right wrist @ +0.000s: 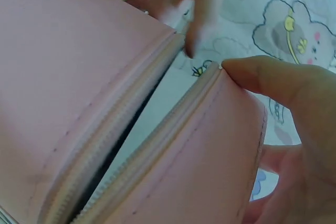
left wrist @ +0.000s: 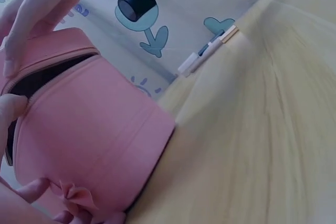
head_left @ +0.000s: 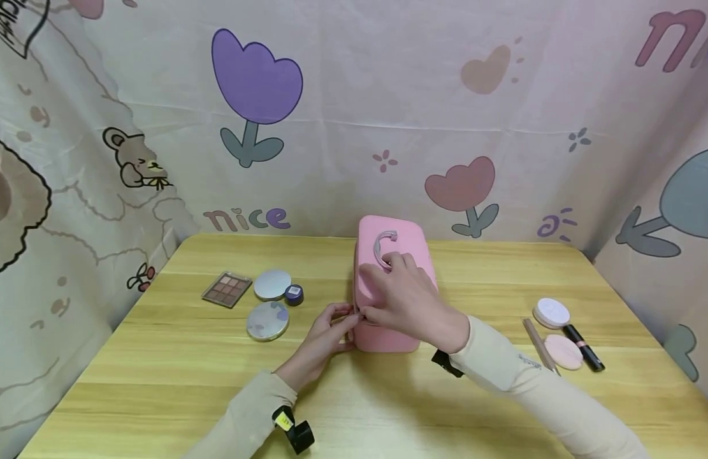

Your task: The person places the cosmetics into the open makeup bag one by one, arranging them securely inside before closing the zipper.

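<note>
A pink zippered makeup case (head_left: 382, 341) with a grey carry handle (head_left: 379, 245) on its lid stands near the table's back middle. Its zipper is partly undone, and a dark gap (left wrist: 50, 77) runs between lid and body. From the left, my left hand (head_left: 325, 335) holds the body; in the left wrist view its thumb is at the gap's edge and its lower fingers lie by a pink bow (left wrist: 76, 195). My right hand (head_left: 408, 299) reaches over the top and grips the lid's edge, its thumb (right wrist: 257, 77) at the zipper rim in the right wrist view.
Left on the wooden table (head_left: 158, 382) lie an eyeshadow palette (head_left: 227, 289), two round compacts (head_left: 272, 284) and a small dark jar (head_left: 294, 294). To the right are a white round compact (head_left: 552, 313), a pink puff (head_left: 564, 352), a black tube (head_left: 584, 348) and a slim brown stick (head_left: 540, 344).
</note>
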Demonstrator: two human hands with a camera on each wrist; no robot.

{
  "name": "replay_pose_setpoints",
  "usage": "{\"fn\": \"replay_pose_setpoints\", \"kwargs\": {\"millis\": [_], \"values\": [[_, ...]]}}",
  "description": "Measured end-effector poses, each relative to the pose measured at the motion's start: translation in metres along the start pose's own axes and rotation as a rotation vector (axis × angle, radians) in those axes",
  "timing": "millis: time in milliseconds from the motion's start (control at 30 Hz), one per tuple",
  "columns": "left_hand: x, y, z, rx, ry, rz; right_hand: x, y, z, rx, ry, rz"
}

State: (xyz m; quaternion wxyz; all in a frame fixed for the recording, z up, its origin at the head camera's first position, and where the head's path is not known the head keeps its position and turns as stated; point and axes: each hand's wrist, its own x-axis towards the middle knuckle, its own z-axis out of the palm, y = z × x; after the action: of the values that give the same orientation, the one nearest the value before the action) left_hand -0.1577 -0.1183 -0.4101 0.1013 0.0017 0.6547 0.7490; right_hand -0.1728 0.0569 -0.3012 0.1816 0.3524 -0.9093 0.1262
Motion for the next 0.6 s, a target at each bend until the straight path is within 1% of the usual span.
{"fn": "replay_pose_setpoints", "kwargs": {"millis": [133, 233, 333, 500, 600], "values": [[0.000, 0.004, 0.005, 0.010, 0.034, -0.004, 0.001, 0.004, -0.004, 0.059, 0.030, 0.031], [-0.001, 0.005, 0.008, 0.009, 0.047, 0.001, 0.002, 0.007, -0.008, 0.119, 0.046, 0.086], [-0.002, 0.005, 0.010, 0.016, 0.046, -0.001, -0.001, 0.011, -0.015, 0.217, 0.056, 0.161], [-0.003, 0.004, 0.010, 0.040, 0.032, 0.009, -0.011, 0.026, -0.030, 0.410, 0.027, 0.275], [-0.003, 0.004, 0.010, 0.059, 0.024, 0.017, -0.016, 0.037, -0.039, 0.494, 0.011, 0.334]]}}
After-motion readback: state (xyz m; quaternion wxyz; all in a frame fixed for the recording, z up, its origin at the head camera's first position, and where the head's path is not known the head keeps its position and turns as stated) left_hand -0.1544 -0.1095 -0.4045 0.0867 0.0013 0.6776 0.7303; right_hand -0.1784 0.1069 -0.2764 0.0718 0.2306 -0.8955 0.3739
